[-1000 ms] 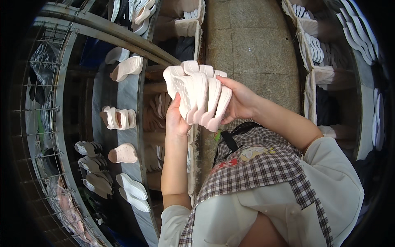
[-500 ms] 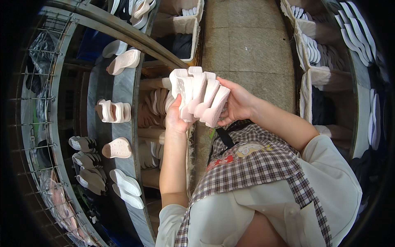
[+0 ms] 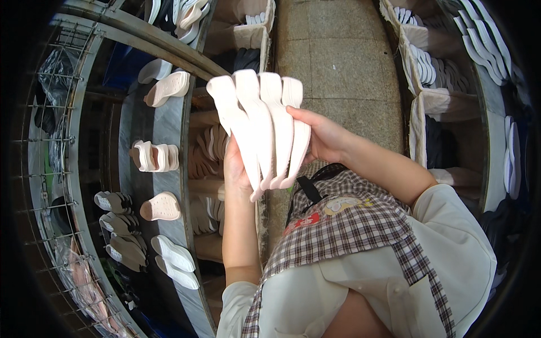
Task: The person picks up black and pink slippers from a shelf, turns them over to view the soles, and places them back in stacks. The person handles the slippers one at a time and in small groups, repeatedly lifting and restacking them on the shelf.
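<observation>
Between my hands is a fanned stack of several pale pink shoe soles point(image 3: 262, 129), standing on edge side by side with their long sides facing up. My left hand point(image 3: 236, 163) grips the stack from the left, its fingers partly hidden behind the soles. From the right, my right hand point(image 3: 324, 135) closes on the outermost sole, thumb laid along its upper edge. On the grey bench to my left lie a similar pink sole point(image 3: 163, 206), a small group of pink soles point(image 3: 156, 156) and a pair of white soles point(image 3: 174, 262).
A cloth-lined bin point(image 3: 197, 183) with more pink soles stands beside my left forearm. Fabric-lined bins point(image 3: 417, 127) with white and dark soles line the aisle's right side. A wire rack point(image 3: 73, 169) runs along the far left; a metal rail point(image 3: 186, 50) crosses the upper left.
The stack has turned in my hands: the soles' long smooth edges now face up instead of their shorter ends and textured undersides. It is also raised slightly, and both hands still hold it.
</observation>
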{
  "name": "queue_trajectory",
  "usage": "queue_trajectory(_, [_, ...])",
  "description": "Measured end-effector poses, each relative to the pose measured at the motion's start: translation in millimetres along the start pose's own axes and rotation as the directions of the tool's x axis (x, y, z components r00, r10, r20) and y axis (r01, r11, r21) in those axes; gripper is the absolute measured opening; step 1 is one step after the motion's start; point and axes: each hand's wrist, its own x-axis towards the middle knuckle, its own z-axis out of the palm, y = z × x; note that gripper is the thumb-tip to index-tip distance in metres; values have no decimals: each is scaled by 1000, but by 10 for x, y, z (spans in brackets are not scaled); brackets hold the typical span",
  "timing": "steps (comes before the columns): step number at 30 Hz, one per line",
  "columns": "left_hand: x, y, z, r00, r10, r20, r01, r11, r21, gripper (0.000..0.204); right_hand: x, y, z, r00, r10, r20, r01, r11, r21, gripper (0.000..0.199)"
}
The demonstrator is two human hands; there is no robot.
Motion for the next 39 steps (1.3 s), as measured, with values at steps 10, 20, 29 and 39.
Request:
queue_trajectory(10, [175, 224, 486, 883, 91, -461, 167, 856, 489, 44, -87, -315, 22, 963, 189, 194, -241, 923, 298, 64])
queue_trajectory(20, [290, 257, 390, 913, -10, -408, 189, 897, 400, 44, -22, -256, -45, 965, 195, 176, -246, 907, 342, 62])
queue_trajectory(29, [322, 272, 334, 903, -3, -430, 199, 890, 410, 47, -1, -289, -58, 955, 198, 221, -270, 887, 375, 59])
queue_trajectory(39, [228, 272, 143, 997, 73, -32, -56, 930, 364, 50, -12, -309, 13, 973, -187, 135, 190, 982, -13, 64])
